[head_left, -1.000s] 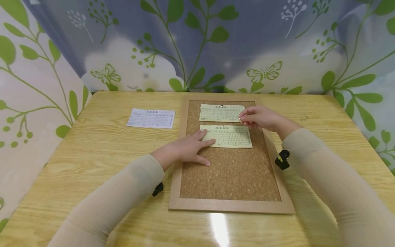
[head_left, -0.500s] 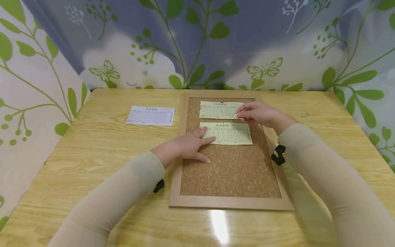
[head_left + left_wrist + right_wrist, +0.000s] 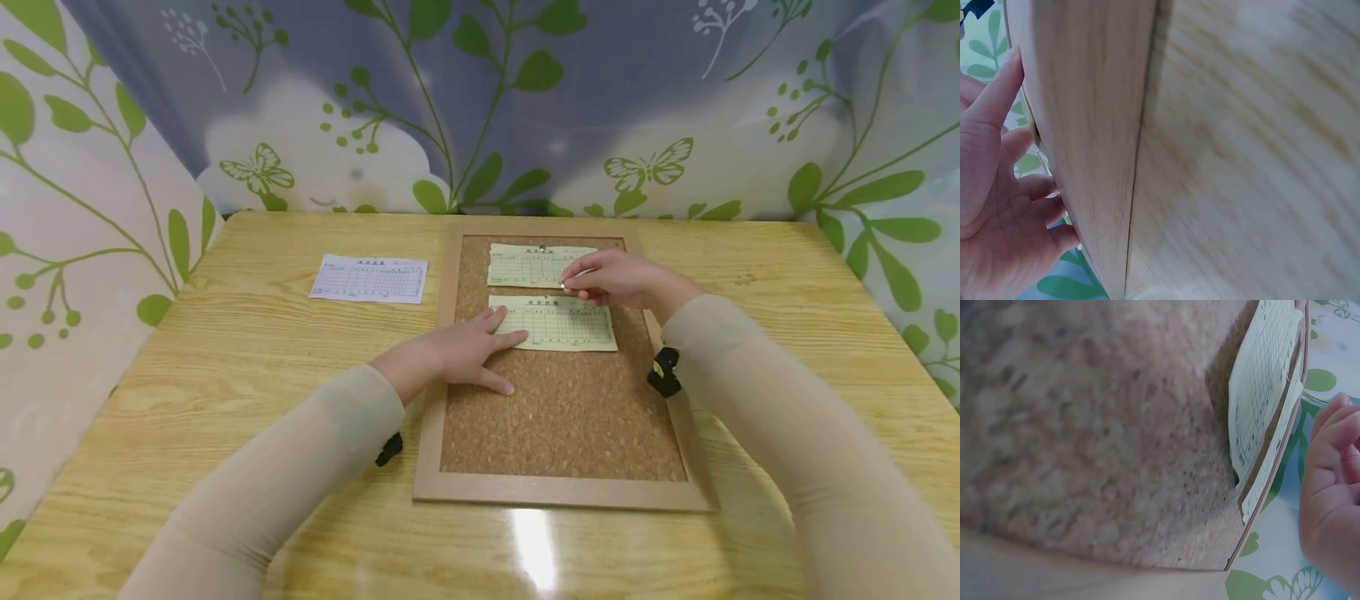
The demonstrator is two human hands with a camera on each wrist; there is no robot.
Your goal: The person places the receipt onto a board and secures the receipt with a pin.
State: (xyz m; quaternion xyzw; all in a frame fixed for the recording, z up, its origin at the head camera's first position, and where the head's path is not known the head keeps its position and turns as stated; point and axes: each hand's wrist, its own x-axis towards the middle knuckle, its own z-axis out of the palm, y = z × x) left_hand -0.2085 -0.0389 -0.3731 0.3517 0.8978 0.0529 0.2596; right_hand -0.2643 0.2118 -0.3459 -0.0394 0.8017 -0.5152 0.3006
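Note:
Two pale yellow printed slips lie on a wood-framed cork board [image 3: 562,433]. A silver thumbtack [image 3: 542,247] sits at the top middle of the upper slip [image 3: 517,265]. My left hand [image 3: 468,350] rests with fingers spread on the left end of the lower slip [image 3: 570,331] and the cork beside it. Between thumb and fingertips, my right hand [image 3: 622,279] pinches a small shiny tack [image 3: 564,286], close over the lower slip's top edge. In the right wrist view, the right hand [image 3: 1335,487] shows with curled fingers; the tack is hidden there.
A white printed slip [image 3: 369,279] lies on the wooden table [image 3: 247,333] left of the board. Behind the table stands a leaf-patterned backdrop [image 3: 510,108]. The board's raised frame [image 3: 1091,125] runs beside the left hand.
The right hand has moved left with the tack, from the upper slip's right end toward the top middle of the lower slip. The left hand stays in place on the lower slip.

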